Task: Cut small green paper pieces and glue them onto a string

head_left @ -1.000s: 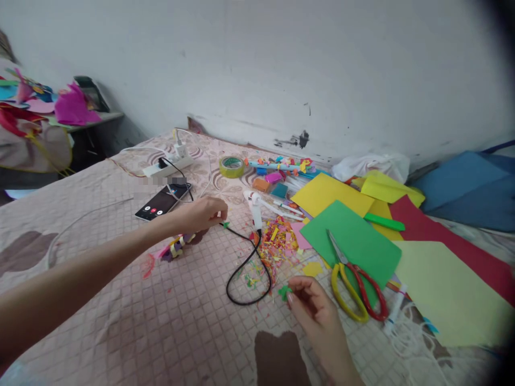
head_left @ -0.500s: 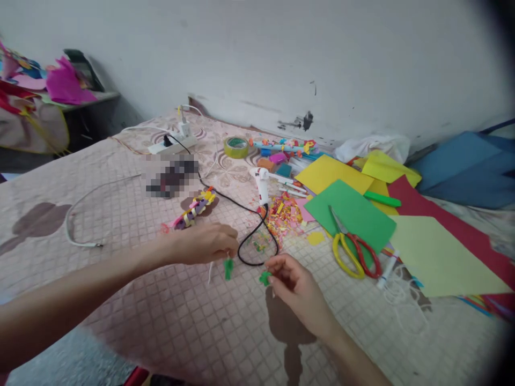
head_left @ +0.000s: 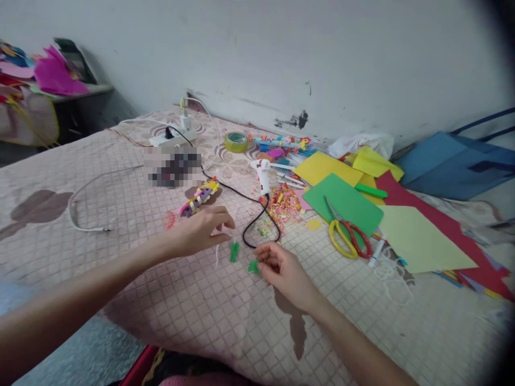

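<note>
My right hand (head_left: 284, 273) pinches a small green cutout (head_left: 253, 266) between thumb and fingertips. My left hand (head_left: 207, 230) is over the cloth with thumb and index finger apart. Just below its fingertips is a second green piece (head_left: 234, 252), with a thin white string (head_left: 217, 254) beside it; whether the fingers touch the string is too small to tell. Behind the hands, the black cord (head_left: 246, 230) of a white glue gun (head_left: 263, 177) makes a loop. A decorated purple and yellow strip (head_left: 199, 199) lies beyond my left hand.
Red-and-yellow scissors (head_left: 348, 236) rest partly on green paper (head_left: 341, 201) at the right, near tangled white string (head_left: 392, 276). Paper scraps (head_left: 284, 206) surround the glue gun's front. A power strip (head_left: 171, 138) and tape roll (head_left: 236, 142) sit farther back.
The view has shifted slightly. My left hand's thumb and index finger have spread apart above the green piece. My right hand still holds its cutout, now closer to the other green piece.
</note>
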A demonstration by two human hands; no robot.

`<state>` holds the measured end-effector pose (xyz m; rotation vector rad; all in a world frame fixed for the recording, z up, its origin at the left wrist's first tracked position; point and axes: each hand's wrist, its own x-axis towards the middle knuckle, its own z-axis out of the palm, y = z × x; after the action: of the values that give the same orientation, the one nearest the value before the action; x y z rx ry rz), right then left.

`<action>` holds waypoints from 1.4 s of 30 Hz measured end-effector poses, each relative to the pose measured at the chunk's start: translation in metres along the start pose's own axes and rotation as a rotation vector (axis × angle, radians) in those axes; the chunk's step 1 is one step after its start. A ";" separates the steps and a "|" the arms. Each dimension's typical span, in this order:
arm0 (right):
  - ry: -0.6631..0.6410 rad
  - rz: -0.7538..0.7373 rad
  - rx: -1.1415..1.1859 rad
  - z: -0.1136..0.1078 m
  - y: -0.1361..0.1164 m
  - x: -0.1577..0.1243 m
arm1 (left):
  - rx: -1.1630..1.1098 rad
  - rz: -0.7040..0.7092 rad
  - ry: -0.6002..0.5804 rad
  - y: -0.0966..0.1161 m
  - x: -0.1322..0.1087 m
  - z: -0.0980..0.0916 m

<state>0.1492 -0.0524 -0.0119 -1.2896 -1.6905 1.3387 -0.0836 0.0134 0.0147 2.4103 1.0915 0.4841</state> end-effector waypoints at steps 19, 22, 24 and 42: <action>-0.035 -0.075 -0.059 0.026 -0.017 0.070 | -0.120 -0.144 0.012 -0.003 0.005 0.003; -0.086 0.011 0.038 0.024 -0.014 0.070 | -0.189 -0.127 -0.086 -0.004 0.007 -0.007; -0.117 0.069 0.097 0.020 -0.014 0.066 | -0.188 -0.069 -0.151 -0.004 0.011 -0.015; -0.026 -0.099 -0.242 -0.019 -0.024 0.032 | 0.062 0.031 0.310 -0.020 0.022 -0.001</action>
<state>0.1479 -0.0157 0.0133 -1.3050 -1.9556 1.1245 -0.0820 0.0425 0.0078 2.4642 1.2117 0.8693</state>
